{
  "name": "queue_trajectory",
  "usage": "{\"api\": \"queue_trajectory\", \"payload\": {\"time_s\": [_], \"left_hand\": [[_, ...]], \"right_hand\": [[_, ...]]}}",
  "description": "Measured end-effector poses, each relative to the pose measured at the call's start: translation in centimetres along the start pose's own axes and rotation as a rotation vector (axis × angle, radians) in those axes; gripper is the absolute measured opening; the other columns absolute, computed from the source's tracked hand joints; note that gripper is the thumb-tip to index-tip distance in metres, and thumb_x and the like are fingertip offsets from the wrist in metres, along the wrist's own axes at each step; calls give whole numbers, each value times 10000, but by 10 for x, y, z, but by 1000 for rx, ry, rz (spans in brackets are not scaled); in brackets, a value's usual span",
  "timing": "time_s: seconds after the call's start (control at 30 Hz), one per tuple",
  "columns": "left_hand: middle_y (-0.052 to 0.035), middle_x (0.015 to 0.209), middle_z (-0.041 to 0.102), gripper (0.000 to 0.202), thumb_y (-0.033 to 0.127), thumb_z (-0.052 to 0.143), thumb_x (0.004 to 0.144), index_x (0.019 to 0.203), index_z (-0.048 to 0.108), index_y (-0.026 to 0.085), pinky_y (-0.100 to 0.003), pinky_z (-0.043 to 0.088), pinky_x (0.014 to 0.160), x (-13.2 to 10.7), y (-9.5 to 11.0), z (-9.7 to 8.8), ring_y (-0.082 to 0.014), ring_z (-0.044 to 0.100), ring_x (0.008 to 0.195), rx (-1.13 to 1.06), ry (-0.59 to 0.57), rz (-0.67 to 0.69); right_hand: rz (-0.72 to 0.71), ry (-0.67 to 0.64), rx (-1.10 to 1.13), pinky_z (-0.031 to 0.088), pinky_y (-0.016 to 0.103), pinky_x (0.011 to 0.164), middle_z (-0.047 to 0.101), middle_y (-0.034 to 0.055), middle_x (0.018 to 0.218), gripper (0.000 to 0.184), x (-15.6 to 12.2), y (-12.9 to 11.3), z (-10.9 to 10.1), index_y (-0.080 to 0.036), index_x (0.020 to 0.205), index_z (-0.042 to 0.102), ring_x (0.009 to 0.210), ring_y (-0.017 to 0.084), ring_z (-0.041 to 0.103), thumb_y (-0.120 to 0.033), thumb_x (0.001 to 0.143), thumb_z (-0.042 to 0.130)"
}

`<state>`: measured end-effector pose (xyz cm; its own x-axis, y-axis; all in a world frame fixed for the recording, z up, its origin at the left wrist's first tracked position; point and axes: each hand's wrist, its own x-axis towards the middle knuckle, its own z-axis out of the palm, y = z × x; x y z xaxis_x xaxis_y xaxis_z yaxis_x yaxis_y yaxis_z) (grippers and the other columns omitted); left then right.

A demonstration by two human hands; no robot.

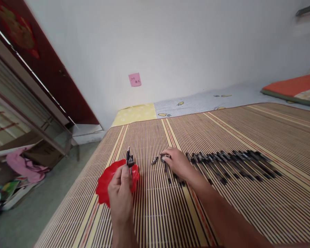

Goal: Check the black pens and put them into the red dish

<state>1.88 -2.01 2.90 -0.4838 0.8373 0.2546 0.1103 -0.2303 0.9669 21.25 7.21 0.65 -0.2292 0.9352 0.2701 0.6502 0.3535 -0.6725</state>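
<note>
My left hand [121, 182] is closed around a black pen [128, 153], its tip end pointing up, in front of a red scalloped dish [104, 184]. Short dark pieces, perhaps pen caps, show beside that pen at the dish's far rim. Over a few black pens [168, 175] on the striped mat [150, 213], my right hand [177, 162] has thumb and index finger closed at the upper end of one. The fingers partly hide that end. A short black pen cap [154, 160] lies between the two hands.
A long row of black pens [229, 165] lies slanted on the mat, right of my right forearm. Yellow and checked cloth [136, 113] borders the mat by the wall. Folded orange bedding [291, 86] rests far right. The bed edge drops to the floor at left.
</note>
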Motion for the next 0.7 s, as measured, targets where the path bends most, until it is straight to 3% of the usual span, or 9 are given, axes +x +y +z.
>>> {"api": "queue_trajectory", "payload": {"time_s": [0.03,0.1,0.23,0.3,0.4,0.47,0.53,0.7], "left_hand": [[46,607,461,389,503,595,908,684,571,185,-195,353,508,1,-1,-2,-101,410,549,-41,-1,-33],[55,596,410,435,528,575,915,659,523,180,-176,327,487,2,-3,-3,-86,353,533,-114,0,-87],[63,627,463,285,467,681,864,849,637,186,-136,359,506,7,-5,-5,-68,396,551,-300,15,-119],[62,646,497,258,426,725,837,933,662,194,-120,378,523,10,-7,-8,-57,427,559,-351,19,-130],[57,638,499,256,402,754,815,914,671,181,-112,386,528,13,-14,-12,-50,441,561,-370,-25,-159],[58,632,489,253,394,759,814,923,673,183,-115,385,526,14,-19,-13,-52,442,564,-368,-81,-187],[61,634,483,245,391,759,816,934,678,191,-117,378,520,12,-22,-10,-51,435,559,-377,-141,-226],[59,638,511,243,369,808,757,893,706,196,-137,378,521,5,-22,8,-53,446,549,-406,-294,-300]], "right_hand": [[-20,-70,-176,463,348,931,718,98,1145,234,11,1,10,-189,1092,733,1091,237,622,-186,911,586],[-41,-160,-313,443,354,936,732,109,1098,208,31,1,29,-180,1019,757,1102,258,612,-125,876,616],[-49,-240,-370,412,402,938,732,154,1004,207,54,-1,58,-150,825,758,1114,299,597,-21,831,596],[-52,-251,-361,406,406,940,724,165,994,191,56,-4,63,-142,793,742,1125,306,591,-4,812,611],[-63,-254,-283,461,346,833,719,127,962,88,47,-10,56,-149,868,718,1006,263,641,-91,816,675],[-66,-236,-140,483,288,716,713,79,940,119,31,-11,43,-172,989,688,866,197,666,-213,888,638],[-36,-156,167,483,259,646,699,37,891,166,10,-8,27,-197,1022,668,756,154,658,-311,925,594],[164,113,874,454,242,558,626,-22,722,211,-43,2,-11,-213,941,710,585,109,562,-356,789,743]]}}
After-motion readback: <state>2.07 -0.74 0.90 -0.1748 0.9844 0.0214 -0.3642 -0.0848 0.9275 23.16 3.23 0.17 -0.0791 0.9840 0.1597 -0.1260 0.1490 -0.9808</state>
